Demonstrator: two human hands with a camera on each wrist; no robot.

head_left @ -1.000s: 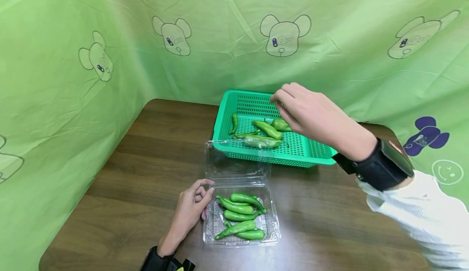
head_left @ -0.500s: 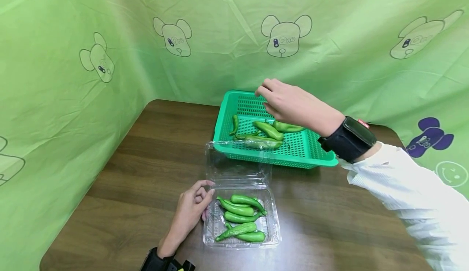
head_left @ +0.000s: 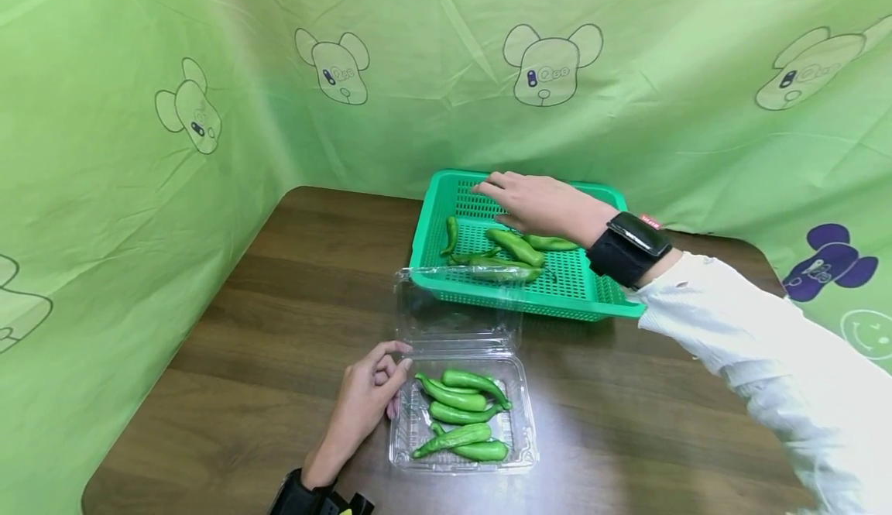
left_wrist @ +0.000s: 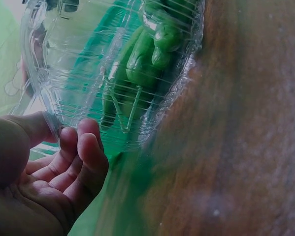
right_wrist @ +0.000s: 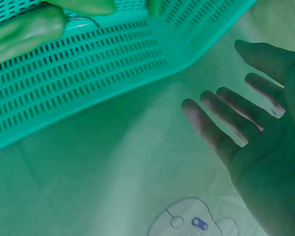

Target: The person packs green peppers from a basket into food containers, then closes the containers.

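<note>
My right hand (head_left: 512, 192) hovers flat over the back of a green plastic basket (head_left: 427, 221), fingers straight and empty; the right wrist view shows the same spread hand (right_wrist: 236, 118) beside the basket (right_wrist: 88, 78). Several green peppers (head_left: 514, 245) lie in the basket, just under and in front of that hand. A clear clamshell box (head_left: 526, 434) stands near the table's front with several green peppers (head_left: 456, 400) inside and its lid (head_left: 453, 315) raised against the basket. My left hand (head_left: 390, 372) holds the box's left edge, thumb on the rim (left_wrist: 41, 125).
The brown wooden table (head_left: 279, 306) is fenced on the left, back and right by a green cloth (head_left: 174, 190) printed with bear heads. Bare wood lies left of the box and right of it, under my white sleeve (head_left: 753, 352).
My right hand has moved left and lower across the basket, from above its right-hand peppers to its back left part, with nothing in it. The left hand and box have stayed put.
</note>
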